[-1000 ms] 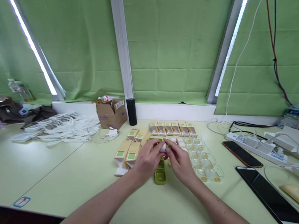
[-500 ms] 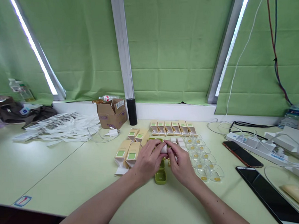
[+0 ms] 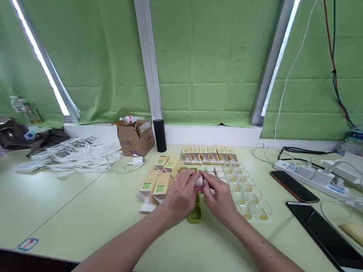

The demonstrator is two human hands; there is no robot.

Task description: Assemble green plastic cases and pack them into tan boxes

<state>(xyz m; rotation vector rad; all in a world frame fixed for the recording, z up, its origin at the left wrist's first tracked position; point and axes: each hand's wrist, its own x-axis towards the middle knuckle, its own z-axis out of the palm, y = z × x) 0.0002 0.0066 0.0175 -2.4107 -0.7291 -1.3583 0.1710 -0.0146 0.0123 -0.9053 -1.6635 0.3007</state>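
A small white rounded piece (image 3: 199, 181) sits between my two hands, mostly hidden by fingers, so its kind does not show. My left hand (image 3: 182, 191) is closed around it from the left. From the right, the fingertips of my right hand (image 3: 218, 196) pinch at its edge. Below the hands lies an open olive-green small box (image 3: 195, 214), and more green boxes (image 3: 188, 169) are partly covered behind them. Several pale pinkish-white pieces (image 3: 219, 173) stand just behind my right hand. Rows of clear plastic shells with yellow spots (image 3: 248, 190) lie to its right.
Kraft-paper boxes with green labels (image 3: 161, 188) lie left of my hands; a row of similar boxes (image 3: 211, 155) is behind. Further off are a cardboard carton (image 3: 136, 137), a black cylinder (image 3: 159, 135), white straps (image 3: 80, 155), phones (image 3: 322, 232) and a power strip (image 3: 310, 179).
My fingers have shifted slightly around the white piece, and my right fingers sit a little more to the left. Everything else on the table stays put.
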